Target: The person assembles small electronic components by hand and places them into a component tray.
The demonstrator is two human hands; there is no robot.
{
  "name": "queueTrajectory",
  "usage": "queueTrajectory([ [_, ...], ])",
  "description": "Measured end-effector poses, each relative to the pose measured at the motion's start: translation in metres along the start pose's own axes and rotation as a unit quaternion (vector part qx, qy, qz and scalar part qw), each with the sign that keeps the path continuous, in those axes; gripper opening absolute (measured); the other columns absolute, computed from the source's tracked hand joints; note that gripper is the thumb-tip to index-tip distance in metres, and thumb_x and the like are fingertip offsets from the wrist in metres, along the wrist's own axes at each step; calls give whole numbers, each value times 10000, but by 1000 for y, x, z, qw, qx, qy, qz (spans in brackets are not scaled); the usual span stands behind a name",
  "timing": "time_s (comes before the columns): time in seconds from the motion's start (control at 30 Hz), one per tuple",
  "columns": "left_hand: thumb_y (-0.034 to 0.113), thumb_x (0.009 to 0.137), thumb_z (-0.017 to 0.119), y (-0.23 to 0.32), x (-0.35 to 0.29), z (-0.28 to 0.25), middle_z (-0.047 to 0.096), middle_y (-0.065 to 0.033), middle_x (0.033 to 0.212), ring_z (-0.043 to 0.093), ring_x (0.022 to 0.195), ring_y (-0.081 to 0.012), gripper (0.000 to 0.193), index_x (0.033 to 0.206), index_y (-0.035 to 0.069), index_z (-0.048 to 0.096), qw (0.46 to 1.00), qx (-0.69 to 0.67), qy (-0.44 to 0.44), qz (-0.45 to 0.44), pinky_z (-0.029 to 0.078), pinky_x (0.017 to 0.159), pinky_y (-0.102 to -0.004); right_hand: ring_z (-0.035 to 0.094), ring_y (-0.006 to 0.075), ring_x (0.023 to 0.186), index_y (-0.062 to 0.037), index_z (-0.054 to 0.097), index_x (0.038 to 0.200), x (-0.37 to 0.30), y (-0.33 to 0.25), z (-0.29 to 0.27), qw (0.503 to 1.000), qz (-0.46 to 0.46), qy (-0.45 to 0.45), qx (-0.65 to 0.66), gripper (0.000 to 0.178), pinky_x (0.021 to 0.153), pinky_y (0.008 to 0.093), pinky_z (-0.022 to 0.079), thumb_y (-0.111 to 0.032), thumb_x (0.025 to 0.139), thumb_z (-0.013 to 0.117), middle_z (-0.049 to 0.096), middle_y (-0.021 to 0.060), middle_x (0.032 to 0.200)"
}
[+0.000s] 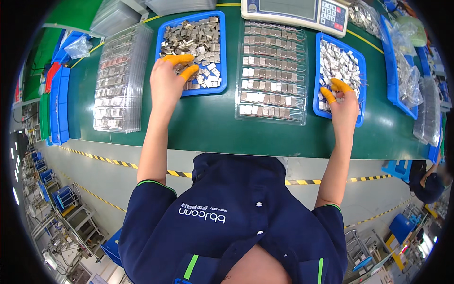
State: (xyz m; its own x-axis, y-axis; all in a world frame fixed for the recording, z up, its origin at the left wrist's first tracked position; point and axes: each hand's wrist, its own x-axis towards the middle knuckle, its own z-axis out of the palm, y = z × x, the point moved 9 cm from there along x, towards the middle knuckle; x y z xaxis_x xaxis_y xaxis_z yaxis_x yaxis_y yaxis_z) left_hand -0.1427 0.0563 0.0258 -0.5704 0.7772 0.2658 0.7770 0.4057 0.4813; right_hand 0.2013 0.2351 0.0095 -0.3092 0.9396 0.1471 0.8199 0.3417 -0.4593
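My left hand (166,81), with yellow-orange finger cots, reaches over the left blue tray (224,52), which holds a heap of small silvery metal pieces (191,39). Its thumb and forefinger are apart, just above the pieces, with nothing visible between them. At the right blue tray (358,124), my right hand (344,105) wears similar cots. Its fingers are spread low over small white-and-silver parts (338,60), some with thin wires. Between the trays lies a clear plastic blister tray (270,117) filled with rows of silvery and white parts.
A stack of filled clear blister trays (118,80) stands on the green table (203,130) at left. A weighing scale (293,14) sits at the back. Blue bins (59,106) line the left edge; another blue tray (392,71) with plastic bags stands at right.
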Motion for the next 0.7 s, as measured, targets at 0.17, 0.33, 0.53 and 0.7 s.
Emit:
queueTrajectory([
  [0.17,193,684,734,8,8,16,640,-117,828,565,837,-279,240,871,50,690,999,12,-4,31,448,762,-357,562,296,870,-12,635,1022,8,1,13,985,-124,69,-99,268,769,357,462,-67,761,664,555,150,1086],
  [0.33,190,722,696,9,17,27,611,-139,840,561,850,-297,213,855,26,676,995,51,-40,75,452,766,-384,586,260,831,-53,666,985,12,4,8,1000,-2,6,-7,245,720,331,476,-65,740,678,586,124,1033],
  [0.53,155,818,581,23,14,38,566,-182,844,592,789,-319,191,846,-33,571,974,151,-84,145,485,674,-401,616,269,759,-15,683,906,11,27,-11,993,-22,110,30,180,683,321,479,-69,734,682,639,129,879],
  [0.7,140,811,589,23,18,39,587,-165,808,605,740,-321,160,872,-8,586,967,129,-97,196,493,653,-400,603,162,813,32,661,958,14,62,-4,954,93,62,277,174,738,283,461,-69,821,623,656,108,937],
])
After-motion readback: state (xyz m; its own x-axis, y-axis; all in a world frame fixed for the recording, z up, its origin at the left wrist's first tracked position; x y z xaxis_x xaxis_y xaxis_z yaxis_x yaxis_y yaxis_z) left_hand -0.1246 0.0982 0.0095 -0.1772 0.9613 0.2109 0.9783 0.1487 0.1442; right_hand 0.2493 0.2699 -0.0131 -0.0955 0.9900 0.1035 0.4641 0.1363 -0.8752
